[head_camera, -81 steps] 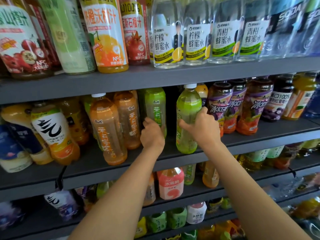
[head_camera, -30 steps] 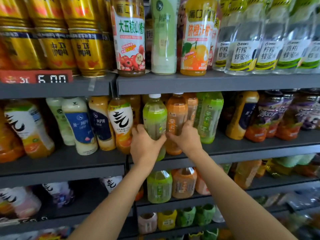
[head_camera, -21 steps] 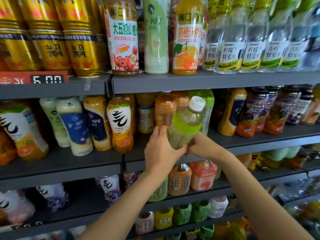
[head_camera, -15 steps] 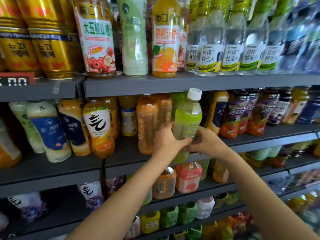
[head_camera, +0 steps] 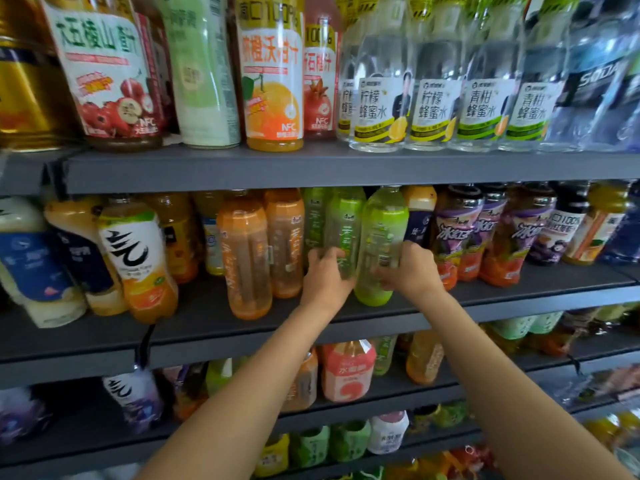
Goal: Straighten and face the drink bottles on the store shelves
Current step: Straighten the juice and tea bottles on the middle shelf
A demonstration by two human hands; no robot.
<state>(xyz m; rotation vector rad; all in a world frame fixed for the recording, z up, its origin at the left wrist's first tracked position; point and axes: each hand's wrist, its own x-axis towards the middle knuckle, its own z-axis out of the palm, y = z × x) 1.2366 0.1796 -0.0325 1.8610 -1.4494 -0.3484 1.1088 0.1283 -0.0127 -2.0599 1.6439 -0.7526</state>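
A green drink bottle (head_camera: 379, 233) stands upright on the middle shelf (head_camera: 381, 315), near its front edge. My right hand (head_camera: 412, 268) grips its lower right side. A second green bottle (head_camera: 344, 226) stands just left of it and a little further back, and my left hand (head_camera: 323, 275) holds that one low down. More green bottles stand behind them. To the left are two orange tea bottles (head_camera: 246, 258), the nearer one at the shelf's front.
Purple-labelled iced tea bottles (head_camera: 457, 233) stand close on the right. White-and-orange and blue-labelled bottles (head_camera: 135, 258) fill the left of the shelf. The upper shelf (head_camera: 346, 168) carries juice and clear honey-water bottles. Lower shelves hold more drinks.
The green bottle that both hands held up and tilted now stands on the shelf among the other green bottles. My left hand has moved onto the neighbouring green bottle.
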